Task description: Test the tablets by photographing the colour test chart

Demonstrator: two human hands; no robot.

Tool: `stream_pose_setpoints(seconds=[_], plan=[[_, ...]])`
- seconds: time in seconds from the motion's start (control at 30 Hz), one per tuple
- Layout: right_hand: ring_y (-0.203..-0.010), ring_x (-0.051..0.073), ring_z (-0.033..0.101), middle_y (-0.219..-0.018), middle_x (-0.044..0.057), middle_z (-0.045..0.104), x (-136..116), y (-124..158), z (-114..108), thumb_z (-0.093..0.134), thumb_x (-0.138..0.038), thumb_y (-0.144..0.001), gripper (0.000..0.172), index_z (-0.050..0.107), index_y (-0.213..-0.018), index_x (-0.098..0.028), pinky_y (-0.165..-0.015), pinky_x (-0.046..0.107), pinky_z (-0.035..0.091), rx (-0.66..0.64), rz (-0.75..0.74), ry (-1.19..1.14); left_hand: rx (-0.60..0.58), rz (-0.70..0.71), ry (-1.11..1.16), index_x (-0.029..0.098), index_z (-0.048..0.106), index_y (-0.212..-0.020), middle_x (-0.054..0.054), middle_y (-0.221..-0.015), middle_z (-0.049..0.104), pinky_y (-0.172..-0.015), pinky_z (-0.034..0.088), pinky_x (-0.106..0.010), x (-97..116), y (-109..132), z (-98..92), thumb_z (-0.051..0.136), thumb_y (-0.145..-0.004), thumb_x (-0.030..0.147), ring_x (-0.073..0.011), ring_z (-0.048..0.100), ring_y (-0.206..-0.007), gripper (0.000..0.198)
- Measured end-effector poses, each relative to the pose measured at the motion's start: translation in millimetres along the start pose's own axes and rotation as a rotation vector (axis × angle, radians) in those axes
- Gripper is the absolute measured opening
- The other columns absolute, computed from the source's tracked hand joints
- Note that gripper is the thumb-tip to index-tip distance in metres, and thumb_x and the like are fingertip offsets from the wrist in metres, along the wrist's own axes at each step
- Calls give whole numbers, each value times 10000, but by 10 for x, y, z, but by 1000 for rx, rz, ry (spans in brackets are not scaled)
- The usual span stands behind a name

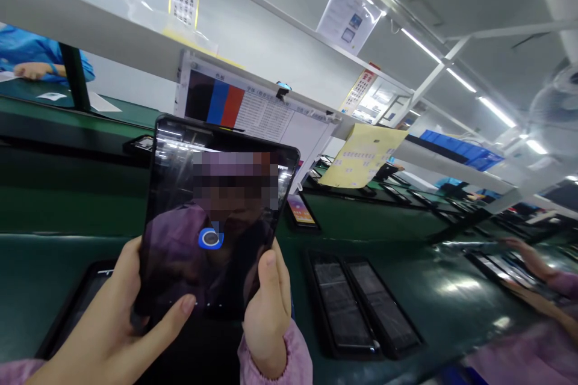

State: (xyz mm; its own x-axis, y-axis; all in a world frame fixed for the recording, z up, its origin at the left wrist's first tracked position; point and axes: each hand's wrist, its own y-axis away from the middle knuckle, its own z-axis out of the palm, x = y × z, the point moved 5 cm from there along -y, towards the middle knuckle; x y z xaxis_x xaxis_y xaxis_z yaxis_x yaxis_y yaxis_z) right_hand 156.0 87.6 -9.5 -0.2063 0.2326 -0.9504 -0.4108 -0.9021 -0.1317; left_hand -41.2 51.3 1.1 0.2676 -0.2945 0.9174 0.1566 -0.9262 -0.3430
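— Across the lower half of the frame, what is taking up the most room?

— Item one: green bench [428, 289], running from the left edge to the right, glossy and catching the ceiling lights. Item two: white shelf rail [90, 30], crossing from the upper left towards the centre right, with a colour chart [235, 108] and a yellow sheet [361, 156] hanging below it.

— And what is sitting at centre?

— Item three: dark tablet [217, 216], standing nearly upright above the bench at lower centre, leaning a little to the right, glass facing the camera and mirroring purple clothing. Item four: the hands, working apart, each clamping that tablet. The left hand [103, 331] is cupping the lower left corner, its thumb lying across the bottom of the glass. The right hand [266, 307] is pinching the lower right edge.

— Anything lying beneath?

— Item five: pair of flat tablets [343, 307], resting side by side on the bench, lower right of centre. Item six: third tablet [74, 307], lying at lower left, partly hidden under the left hand. Item seven: co-worker's hand [526, 255], reaching in at the right edge. Item eight: small lit screen [301, 210], glowing just right of the held tablet. Smallest: blue ring [210, 239], showing on the held glass.

— What are you flagging as a risk?

— By my judgement, both grips are sitting low, so the dark tablet could tip or slide out and strike the tablet lying beneath. The thumb could also be smearing the glass.
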Motion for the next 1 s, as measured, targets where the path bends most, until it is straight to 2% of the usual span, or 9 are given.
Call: stream_pose_setpoints(seconds=[0.13,0.3,0.43,0.57,0.7,0.83,1.0], plan=[[-1296,285,665,-1288,48,783,-12,4,11,777,-657,-826,510,834,-1140,-259,-1230,443,409,-18,-8,-16,-29,84,-18,321,493,-1414,-62,-1302,731,-888,668,-285,-48,-28,-22,715,-914,485,-285,729,-1211,571],[-1266,270,687,-1259,45,796,-31,22,10,769,-650,-835,508,835,-1138,-248,-1241,418,389,-6,-22,3,-41,83,-31,306,495,-1394,-72,-1291,730,-855,676,-284,-100,-32,-47,722,-911,486,-295,723,-1220,563],[-1270,269,687,-1260,50,795,-43,34,24,761,-651,-840,522,832,-1143,-232,-1232,412,405,-8,-5,-13,-12,-2,13,294,494,-1375,-83,-1337,705,-872,677,-320,-7,-6,4,712,-910,512,-325,664,-1308,558],[-1285,281,679,-1269,54,791,-53,41,36,743,-657,-851,519,830,-1150,-242,-1221,431,424,-10,0,-14,33,-103,58,308,496,-1337,-71,-1400,663,-914,652,-345,92,22,52,676,-918,551,-321,633,-1331,516],[-1304,291,667,-1246,59,799,-60,43,37,749,-657,-842,519,833,-1137,-239,-1226,445,420,6,-8,5,21,-114,54,313,496,-1312,-60,-1324,676,-948,621,-336,124,26,59,679,-914,546,-300,631,-1315,496],[-1319,294,657,-1279,60,786,-110,63,85,762,-633,-846,495,829,-1140,-240,-1222,456,425,-31,-5,-42,11,-117,50,314,483,-1329,-53,-1279,677,-954,609,-329,151,22,55,668,-926,556,-277,645,-1272,505],[-1350,301,636,-1298,70,777,-166,92,107,756,-583,-866,449,829,-1140,-235,-1225,456,420,-6,25,-34,5,-101,55,315,474,-1323,-23,-1258,676,-937,595,-295,180,21,63,634,-971,479,-229,655,-1222,420]])
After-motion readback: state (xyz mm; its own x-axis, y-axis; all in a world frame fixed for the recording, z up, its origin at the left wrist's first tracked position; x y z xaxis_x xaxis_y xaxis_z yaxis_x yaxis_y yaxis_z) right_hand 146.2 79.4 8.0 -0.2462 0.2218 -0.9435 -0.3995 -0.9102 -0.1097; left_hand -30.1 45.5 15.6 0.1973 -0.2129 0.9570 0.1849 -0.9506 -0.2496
